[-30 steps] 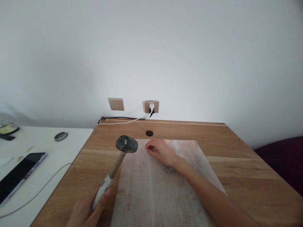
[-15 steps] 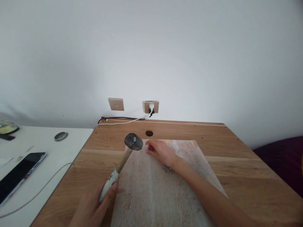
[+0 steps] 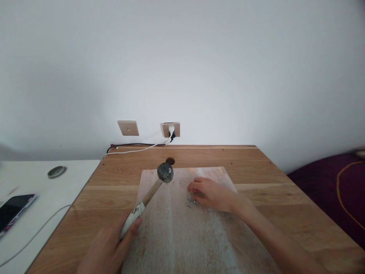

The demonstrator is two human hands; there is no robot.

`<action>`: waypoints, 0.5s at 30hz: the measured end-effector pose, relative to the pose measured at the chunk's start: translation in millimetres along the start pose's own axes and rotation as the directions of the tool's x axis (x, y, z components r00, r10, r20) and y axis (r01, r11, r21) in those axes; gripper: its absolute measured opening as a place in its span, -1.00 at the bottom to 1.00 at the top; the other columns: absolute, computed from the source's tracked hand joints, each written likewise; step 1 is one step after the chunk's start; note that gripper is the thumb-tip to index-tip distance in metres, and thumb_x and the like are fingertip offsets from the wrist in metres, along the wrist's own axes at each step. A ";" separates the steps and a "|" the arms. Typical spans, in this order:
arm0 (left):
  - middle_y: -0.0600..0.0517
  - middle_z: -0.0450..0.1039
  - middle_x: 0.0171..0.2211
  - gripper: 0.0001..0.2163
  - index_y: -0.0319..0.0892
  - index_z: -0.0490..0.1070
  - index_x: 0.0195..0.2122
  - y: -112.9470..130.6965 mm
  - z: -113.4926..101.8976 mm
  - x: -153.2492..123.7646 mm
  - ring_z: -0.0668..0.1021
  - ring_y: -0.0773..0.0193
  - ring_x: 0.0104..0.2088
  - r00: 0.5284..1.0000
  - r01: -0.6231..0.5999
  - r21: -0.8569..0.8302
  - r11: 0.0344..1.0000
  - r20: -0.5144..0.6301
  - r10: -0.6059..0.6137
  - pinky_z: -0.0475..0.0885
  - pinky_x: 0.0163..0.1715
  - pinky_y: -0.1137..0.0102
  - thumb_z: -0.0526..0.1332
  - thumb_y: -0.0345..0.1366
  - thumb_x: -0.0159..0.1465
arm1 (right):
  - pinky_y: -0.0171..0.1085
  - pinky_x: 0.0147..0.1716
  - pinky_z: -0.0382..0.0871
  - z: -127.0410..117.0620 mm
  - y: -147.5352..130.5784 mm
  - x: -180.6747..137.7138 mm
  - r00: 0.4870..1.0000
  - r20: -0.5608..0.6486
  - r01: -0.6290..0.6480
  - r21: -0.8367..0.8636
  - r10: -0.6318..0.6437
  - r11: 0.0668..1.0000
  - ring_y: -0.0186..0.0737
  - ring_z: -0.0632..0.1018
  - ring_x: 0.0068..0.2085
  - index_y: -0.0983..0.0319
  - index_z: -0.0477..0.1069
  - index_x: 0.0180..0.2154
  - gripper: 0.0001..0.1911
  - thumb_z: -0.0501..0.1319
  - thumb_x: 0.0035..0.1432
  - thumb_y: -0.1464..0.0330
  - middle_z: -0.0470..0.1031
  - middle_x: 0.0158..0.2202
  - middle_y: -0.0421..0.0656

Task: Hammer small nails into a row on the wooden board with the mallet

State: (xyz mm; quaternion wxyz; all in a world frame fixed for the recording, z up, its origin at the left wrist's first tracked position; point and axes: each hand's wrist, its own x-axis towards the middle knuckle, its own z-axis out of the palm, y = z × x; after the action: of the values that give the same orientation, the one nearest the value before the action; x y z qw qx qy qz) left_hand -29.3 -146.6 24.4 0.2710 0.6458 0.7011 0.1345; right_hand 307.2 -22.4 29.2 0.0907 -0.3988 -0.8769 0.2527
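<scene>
My left hand [image 3: 110, 243] is wrapped round the pale, worn grip of a mallet [image 3: 148, 196]. Its dark rounded head [image 3: 165, 172] is raised over the far left part of a whitish, worn wooden board [image 3: 171, 236]. Above the board is my right hand [image 3: 212, 193], fingers bent and apart, right beside a small pile of nails [image 3: 192, 201]. Part of the pile may be hidden under the fingers. Along the board's far side runs a row of small dark dots, too small to make out.
The board lies on a wooden table [image 3: 97, 205] with a round cable hole [image 3: 170, 161]. To the left, a white table [image 3: 54, 205] bears a phone [image 3: 15, 211], a small round lid [image 3: 57, 172] and a cable. Cords run to a wall socket [image 3: 176, 130]. Purple fabric [image 3: 316, 179] is at right.
My right hand has moved back from the board's far side to the nails, which now show left of its fingers. The mallet stays raised in my left hand. The view has shifted right.
</scene>
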 end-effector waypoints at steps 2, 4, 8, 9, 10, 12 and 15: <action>0.04 0.72 -0.09 -0.48 0.02 0.64 -0.07 -4.1 -1.2 -2.1 0.68 -0.05 0.03 1.000 0.008 -0.006 1.000 -0.029 -0.008 0.60 -0.04 0.27 -0.06 0.15 0.40 | -0.29 -0.27 0.34 4.7 -3.7 4.1 1.000 0.006 0.008 0.005 -0.008 1.000 -0.21 0.53 -0.29 0.25 0.59 -0.22 -0.77 0.22 0.15 0.59 0.53 -0.26 -0.09; 0.05 0.71 -0.07 -0.46 0.04 0.65 -0.06 -10.5 -1.3 -5.1 0.66 -0.06 0.06 0.998 0.013 -0.027 1.000 -0.058 -0.015 0.58 0.02 0.24 -0.04 0.19 0.37 | -0.31 -0.30 0.32 6.9 -5.7 11.7 1.000 -0.021 0.015 0.023 -0.015 1.000 -0.23 0.51 -0.33 0.25 0.60 -0.26 -0.77 0.23 0.11 0.61 0.51 -0.30 -0.11; 0.05 0.71 -0.09 -0.45 0.02 0.66 -0.09 -17.4 0.7 -12.1 0.68 -0.07 0.03 0.992 0.004 -0.074 0.997 -0.127 -0.013 0.57 0.06 0.23 0.03 0.25 0.32 | -0.33 -0.25 0.39 12.4 -6.6 36.0 0.991 -0.133 0.037 0.111 -0.022 0.993 -0.27 0.55 -0.31 0.24 0.59 -0.19 -0.72 0.24 0.11 0.62 0.56 -0.26 -0.13; 0.04 0.72 -0.10 -0.45 0.01 0.67 -0.10 -16.9 1.2 -13.6 0.68 -0.07 0.02 0.991 0.002 -0.082 0.997 -0.131 -0.013 0.57 0.06 0.22 0.03 0.26 0.32 | -0.34 -0.23 0.41 15.3 -6.6 43.0 0.986 -0.163 0.041 0.133 -0.019 0.990 -0.27 0.57 -0.29 0.24 0.58 -0.18 -0.74 0.22 0.15 0.61 0.58 -0.25 -0.14; 0.04 0.72 -0.11 -0.44 0.01 0.67 -0.12 -16.0 1.7 -14.8 0.69 -0.07 0.01 0.992 0.001 -0.089 0.996 -0.127 -0.012 0.57 0.06 0.22 0.02 0.26 0.32 | -0.34 -0.21 0.43 18.8 -6.6 49.7 0.982 -0.190 0.044 0.152 -0.015 0.987 -0.27 0.58 -0.28 0.24 0.57 -0.18 -0.76 0.21 0.19 0.59 0.60 -0.25 -0.14; 0.04 0.72 -0.12 -0.44 0.00 0.67 -0.13 -14.6 2.6 -16.8 0.70 -0.07 -0.01 0.995 -0.004 -0.107 0.994 -0.102 -0.007 0.59 0.03 0.24 0.01 0.26 0.33 | -0.32 -0.19 0.45 26.3 -6.4 60.5 0.972 -0.233 0.050 0.170 -0.009 0.984 -0.26 0.60 -0.26 0.24 0.55 -0.20 -0.81 0.20 0.24 0.55 0.62 -0.25 -0.13; 0.05 0.73 -0.16 -0.48 0.00 0.67 -0.13 -17.6 4.6 -18.9 0.72 -0.06 -0.07 0.996 -0.008 -0.122 0.993 -0.084 -0.002 0.62 -0.04 0.28 0.03 0.22 0.35 | -0.29 -0.18 0.44 35.2 -6.0 67.4 0.964 -0.264 0.062 0.154 -0.019 0.986 -0.24 0.59 -0.25 0.23 0.56 -0.22 -0.81 0.23 0.20 0.57 0.62 -0.25 -0.13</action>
State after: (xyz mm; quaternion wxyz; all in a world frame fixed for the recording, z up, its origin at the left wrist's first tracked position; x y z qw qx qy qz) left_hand -41.1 -168.2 15.1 0.2799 0.6228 0.7014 0.2046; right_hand 245.7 11.5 -0.6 0.2426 -0.4019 -0.8419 0.2661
